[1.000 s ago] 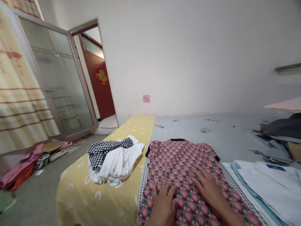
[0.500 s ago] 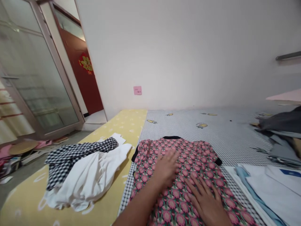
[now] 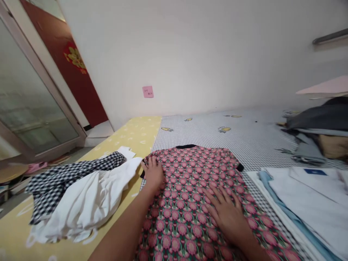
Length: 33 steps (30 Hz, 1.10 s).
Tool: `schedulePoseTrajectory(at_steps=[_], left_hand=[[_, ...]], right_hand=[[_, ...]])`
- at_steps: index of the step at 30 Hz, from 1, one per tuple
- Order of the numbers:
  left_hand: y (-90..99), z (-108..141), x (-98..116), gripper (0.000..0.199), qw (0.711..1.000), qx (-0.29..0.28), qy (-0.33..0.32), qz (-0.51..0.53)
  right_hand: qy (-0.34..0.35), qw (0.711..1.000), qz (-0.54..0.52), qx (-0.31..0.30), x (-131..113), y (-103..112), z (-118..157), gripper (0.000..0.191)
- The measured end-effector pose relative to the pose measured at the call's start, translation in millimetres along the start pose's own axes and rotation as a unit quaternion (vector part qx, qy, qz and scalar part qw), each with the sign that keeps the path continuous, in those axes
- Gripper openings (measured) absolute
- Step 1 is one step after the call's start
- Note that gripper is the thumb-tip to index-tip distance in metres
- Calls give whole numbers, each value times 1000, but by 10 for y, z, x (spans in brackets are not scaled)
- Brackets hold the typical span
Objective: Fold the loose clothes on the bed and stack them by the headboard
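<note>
A pink floral short-sleeved top (image 3: pixel 187 203) with a black collar and black cuffs lies spread out, its collar pointing toward the wall. My left hand (image 3: pixel 154 174) rests on the top's left sleeve and shoulder area, fingers extended. Flat on the right middle of the same garment, my right hand (image 3: pixel 227 210) has its fingers spread. Neither hand grips the fabric as far as I can see. The lower part of the top runs out of view at the bottom.
Left on the yellow sheet (image 3: pixel 144 127) lie a crumpled white garment (image 3: pixel 89 203) and a black-and-white checked garment (image 3: pixel 62 177). Folded white clothes (image 3: pixel 307 195) with a blue piece are at the right. Behind them stands a dark clothes stack (image 3: pixel 320 119). A wall bounds the far side.
My left hand has moved from the top's middle to its left sleeve. The right hand stays on the fabric. My view has shifted slightly right and down.
</note>
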<state>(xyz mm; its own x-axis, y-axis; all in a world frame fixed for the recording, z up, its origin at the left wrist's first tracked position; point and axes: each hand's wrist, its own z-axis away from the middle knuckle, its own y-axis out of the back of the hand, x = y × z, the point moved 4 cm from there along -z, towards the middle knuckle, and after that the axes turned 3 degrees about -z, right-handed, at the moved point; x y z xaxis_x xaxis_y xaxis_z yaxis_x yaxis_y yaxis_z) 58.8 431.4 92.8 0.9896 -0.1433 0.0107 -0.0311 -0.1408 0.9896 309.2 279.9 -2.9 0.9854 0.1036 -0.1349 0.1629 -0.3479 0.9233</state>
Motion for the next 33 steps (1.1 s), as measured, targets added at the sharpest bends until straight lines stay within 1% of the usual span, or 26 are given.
schedulePoseTrajectory(at_steps=[2,3,4,5,6,7,9,11,12,15,18,21,23,24,26,28,31,33], left_hand=[[88,244,419,51,993,61,-105,-2],[65,392,605,49,985,71,-157,2],[-3,536,754,48,978,65,-197,6],[-107,659,857,48,974,44,-220,7],[-230,750,910,49,976,18,-218,2],[-345,808,930,50,979,3,-205,-8],[-511,841,915,53,984,0,-173,-32],[-578,817,893,54,986,7,-161,-51],[-582,805,889,54,985,7,-160,-57],[-527,802,899,54,985,18,-159,-61],[-462,815,936,55,985,28,-163,-46],[-426,811,971,57,985,-1,-168,-29],[-404,839,975,58,985,-33,-170,-24],[-390,877,965,59,984,-47,-170,-24],[-357,1021,915,59,983,-66,-170,-25],[-318,1275,826,58,980,-77,-183,-26],[-272,1833,629,56,974,-86,-209,-20],[-268,2261,482,57,972,-78,-222,-6]], right_hand=[[-24,999,-20,-38,-45,75,-24,50],[-30,998,-32,-50,-72,118,-40,50],[-33,997,-45,-56,-99,162,-61,50],[-36,996,-58,-56,-123,206,-84,51],[-39,995,-68,-55,-142,249,-106,51],[-43,995,-77,-56,-157,285,-121,52],[-54,992,-94,-70,-183,339,-103,53],[-47,988,-116,-88,-227,374,23,53],[-35,987,-126,-91,-256,388,135,53],[-14,990,-121,-65,-311,408,654,55],[-29,998,-57,-19,-295,388,1285,64],[-46,999,2,20,-247,354,1811,72],[-58,998,3,22,-190,333,2070,70],[-63,998,-11,14,-153,326,2179,65],[-69,996,-61,-3,-81,328,2377,53],[-81,990,-113,-18,-36,354,2550,42],[-92,985,-147,-16,-99,444,2708,32],[-81,987,-142,1,-233,526,2710,33]])
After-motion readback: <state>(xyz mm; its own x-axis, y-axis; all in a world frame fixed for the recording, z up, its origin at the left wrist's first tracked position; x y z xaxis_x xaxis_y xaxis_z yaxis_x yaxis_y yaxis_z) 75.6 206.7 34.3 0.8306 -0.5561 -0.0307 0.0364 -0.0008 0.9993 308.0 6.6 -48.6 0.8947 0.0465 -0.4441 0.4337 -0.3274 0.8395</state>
